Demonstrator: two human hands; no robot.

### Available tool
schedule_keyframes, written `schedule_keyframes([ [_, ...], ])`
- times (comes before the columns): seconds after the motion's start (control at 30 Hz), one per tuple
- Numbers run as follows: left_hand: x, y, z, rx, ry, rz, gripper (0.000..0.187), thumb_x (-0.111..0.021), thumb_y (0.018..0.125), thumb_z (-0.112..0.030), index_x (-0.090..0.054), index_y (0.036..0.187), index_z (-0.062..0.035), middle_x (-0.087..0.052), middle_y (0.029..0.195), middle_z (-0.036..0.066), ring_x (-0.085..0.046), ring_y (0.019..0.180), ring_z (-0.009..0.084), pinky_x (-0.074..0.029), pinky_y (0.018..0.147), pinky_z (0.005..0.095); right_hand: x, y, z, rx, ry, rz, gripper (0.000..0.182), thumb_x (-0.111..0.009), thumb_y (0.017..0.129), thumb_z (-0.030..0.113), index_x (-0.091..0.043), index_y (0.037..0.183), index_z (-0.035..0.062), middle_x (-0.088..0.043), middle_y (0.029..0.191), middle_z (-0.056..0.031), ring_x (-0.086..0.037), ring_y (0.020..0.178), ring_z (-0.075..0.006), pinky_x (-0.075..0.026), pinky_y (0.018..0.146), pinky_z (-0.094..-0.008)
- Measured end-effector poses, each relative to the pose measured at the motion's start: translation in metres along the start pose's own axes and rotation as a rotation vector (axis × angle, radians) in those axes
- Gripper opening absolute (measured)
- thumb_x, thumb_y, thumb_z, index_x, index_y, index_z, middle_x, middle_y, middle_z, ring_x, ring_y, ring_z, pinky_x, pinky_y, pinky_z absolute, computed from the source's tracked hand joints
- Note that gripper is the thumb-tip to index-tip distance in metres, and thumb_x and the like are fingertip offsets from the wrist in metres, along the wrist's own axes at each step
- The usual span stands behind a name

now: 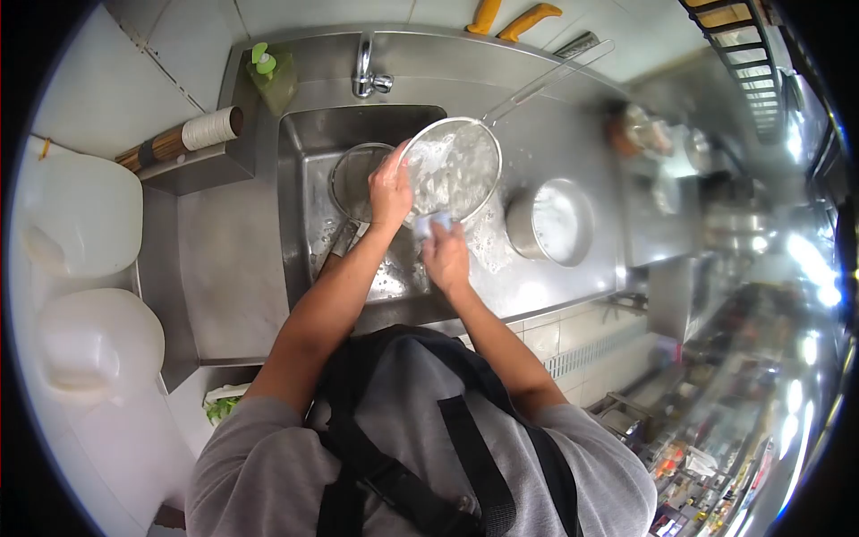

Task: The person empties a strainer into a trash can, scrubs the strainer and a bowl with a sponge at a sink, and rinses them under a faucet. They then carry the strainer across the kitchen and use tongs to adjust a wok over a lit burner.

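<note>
A large round wire strainer (455, 168) with soapy foam on its mesh is tilted over the right side of the sink (300, 143). Its long wire handle points to the back right. My left hand (391, 190) grips the strainer's left rim. In my right hand (446, 259) is a pale sponge (433, 224), pressed up to the strainer's near rim; hand and sponge are slightly blurred. Below my left hand, a second strainer (349, 174) lies in the sink, partly hidden by that hand.
Right of the sink stands a round metal pot (562, 222) with white suds inside. A faucet (365, 72) rises at the back, a green-topped soap bottle (274, 76) at its left. Two yellow-handled tools (514, 20) are along the wall. White plastic containers (89, 215) stand far left.
</note>
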State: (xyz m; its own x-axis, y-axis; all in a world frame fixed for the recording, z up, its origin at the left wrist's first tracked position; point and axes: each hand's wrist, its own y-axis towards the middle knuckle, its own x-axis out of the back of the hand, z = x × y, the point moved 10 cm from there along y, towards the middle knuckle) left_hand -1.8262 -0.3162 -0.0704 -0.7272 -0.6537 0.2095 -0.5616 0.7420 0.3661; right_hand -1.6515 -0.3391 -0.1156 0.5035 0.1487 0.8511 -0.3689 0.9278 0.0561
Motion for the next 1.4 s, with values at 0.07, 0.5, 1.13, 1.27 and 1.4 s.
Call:
schedule_keyframes([
  [0.07,-0.003,-0.004,0.015,0.033,0.015,0.001,0.027,-0.047,0.09,-0.008,-0.059,0.114,-0.0033,-0.063,0.106,0.018,-0.06,0.099,0.0343,-0.046,0.086,0.0385,0.011,0.011,0.026,0.002,0.061,0.026,0.033,-0.061,0.075,0.011,-0.061,0.109,0.0086,-0.049,0.104,-0.0266,-0.054,0.092,-0.0442,-0.047,0.08,-0.0472],
  [0.5,-0.024,-0.031,0.054,0.34,-0.526,0.098,0.034,-0.049,0.094,-0.013,-0.052,0.124,0.0013,-0.061,0.115,0.012,-0.055,0.105,0.0162,-0.041,0.094,0.0296,0.036,0.033,-0.01,0.06,-0.105,-0.289,0.027,-0.066,0.064,0.009,-0.066,0.09,0.0071,-0.049,0.106,-0.019,-0.048,0.1,-0.0364,-0.041,0.087,-0.0429],
  [1.13,-0.033,-0.063,0.087,0.591,-0.651,0.192,0.039,-0.044,0.095,-0.007,-0.042,0.133,0.0,-0.053,0.125,0.011,-0.049,0.112,0.0156,-0.038,0.096,0.0288,0.014,0.047,0.008,0.461,0.073,0.005,0.039,-0.064,0.068,0.01,-0.061,0.107,0.011,-0.05,0.114,-0.0171,-0.047,0.102,-0.0366,-0.038,0.086,-0.0482],
  [1.27,-0.043,-0.064,0.08,0.572,-0.624,0.185,0.039,-0.044,0.096,-0.011,-0.041,0.133,0.0007,-0.053,0.125,0.012,-0.049,0.111,0.0155,-0.038,0.096,0.0288,0.038,0.075,-0.013,0.133,-0.022,-0.364,0.037,-0.062,0.068,0.007,-0.061,0.104,0.0104,-0.049,0.111,-0.0171,-0.046,0.102,-0.036,-0.038,0.085,-0.0484],
  [1.4,-0.036,-0.061,0.085,0.657,-0.683,0.132,0.039,-0.045,0.096,-0.011,-0.041,0.133,0.0008,-0.053,0.125,0.012,-0.05,0.11,0.016,-0.038,0.096,0.0287,0.006,0.046,0.008,0.276,0.268,-0.127,0.035,-0.063,0.068,0.007,-0.062,0.103,0.0115,-0.049,0.108,-0.0161,-0.047,0.101,-0.0369,-0.04,0.086,-0.0478],
])
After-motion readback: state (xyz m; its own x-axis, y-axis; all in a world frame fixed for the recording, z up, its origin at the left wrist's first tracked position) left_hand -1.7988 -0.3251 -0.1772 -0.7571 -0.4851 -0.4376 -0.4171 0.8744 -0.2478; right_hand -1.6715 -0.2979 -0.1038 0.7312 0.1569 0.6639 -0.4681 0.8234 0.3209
